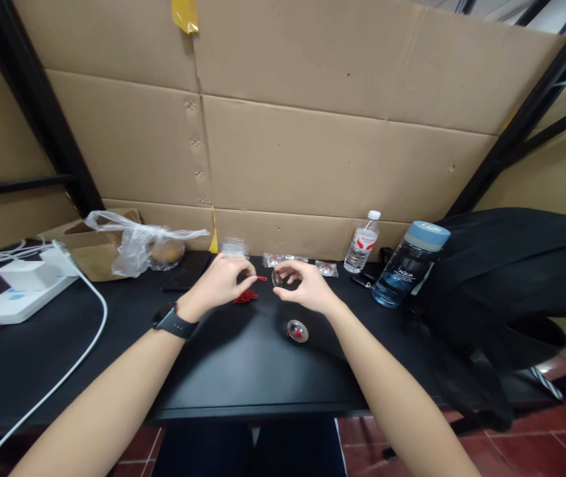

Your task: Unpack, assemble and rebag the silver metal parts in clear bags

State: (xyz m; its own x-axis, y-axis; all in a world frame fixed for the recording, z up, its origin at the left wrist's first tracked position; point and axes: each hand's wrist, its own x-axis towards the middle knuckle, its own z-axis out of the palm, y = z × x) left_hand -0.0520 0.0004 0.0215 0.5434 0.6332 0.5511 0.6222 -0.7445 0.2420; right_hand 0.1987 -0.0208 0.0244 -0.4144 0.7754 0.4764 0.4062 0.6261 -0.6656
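Note:
My left hand (223, 281) pinches a small red piece (261, 278) between its fingertips, above a little heap of red pieces (245, 297) on the black table (243, 371). My right hand (305, 286) is curled round a small clear round part (277, 279), held close to the red piece. A small round metal disc with red on it (297, 330) lies on the table just below my right hand. A black watch (174, 322) sits on my left wrist.
Small clear packets (326, 268) and a clear jar (234, 247) lie behind my hands. A water bottle (362, 243), a blue bottle (408, 265) and a black bag (506, 285) stand right. Left: plastic bag (138, 245), cardboard box (89, 252), white power strip (29, 285) and cable.

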